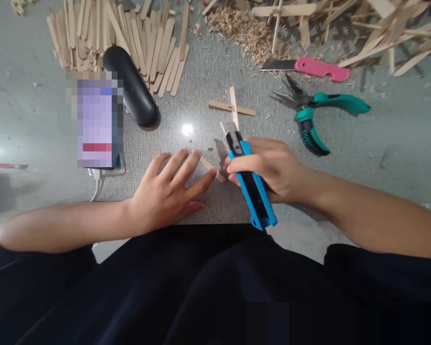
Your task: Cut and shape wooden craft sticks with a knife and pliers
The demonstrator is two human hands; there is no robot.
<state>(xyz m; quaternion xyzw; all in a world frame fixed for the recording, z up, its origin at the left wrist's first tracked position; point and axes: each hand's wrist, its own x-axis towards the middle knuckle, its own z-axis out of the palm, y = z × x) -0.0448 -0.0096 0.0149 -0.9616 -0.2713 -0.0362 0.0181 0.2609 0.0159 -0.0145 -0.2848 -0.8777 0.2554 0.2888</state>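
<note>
My right hand (269, 167) is wrapped round a blue box cutter (253, 187), its blade out and pointing away from me. My left hand (175, 184) lies with fingers spread on the table, and its fingertips touch a wooden craft stick (210, 166) that is partly covered by them. Just beyond the blade, two craft sticks form a cross: a darker one (221, 105) lies sideways, and a paler one (233, 98) runs across it. The near end of the paler stick is hidden behind the cutter.
Pliers with teal handles (303, 108) and a pink folding knife (319, 68), blade out, lie to the right. Behind them are wood shavings (237, 28) and joined sticks (391, 28). At left are a black case (132, 88), a blurred phone (95, 122) on a cable, and piled craft sticks (158, 52).
</note>
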